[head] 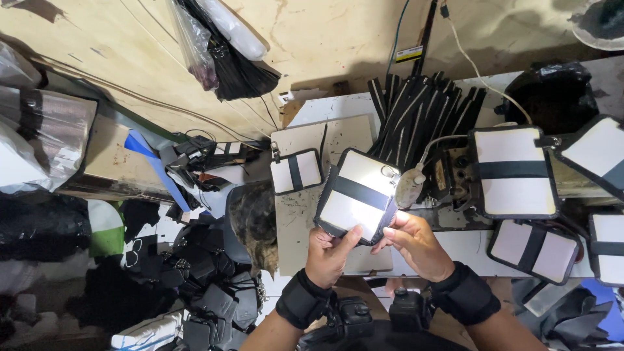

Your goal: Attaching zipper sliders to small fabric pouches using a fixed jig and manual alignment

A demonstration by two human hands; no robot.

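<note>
Black pieces (pixel 195 279) heap at lower left. At centre, above the worktop (pixel 296 221), the left hand (pixel 328 255) and right hand (pixel 416 244) pinch a white pouch (pixel 356 195) by its lower edge. More pouches (pixel 513 170) lie right.

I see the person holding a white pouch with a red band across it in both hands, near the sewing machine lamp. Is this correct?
Not quite: the band is black, not red. The head view shows both the left hand and the right hand holding the white pouch by its lower edge, with a black band across its middle, close to the lit sewing machine lamp.
</note>
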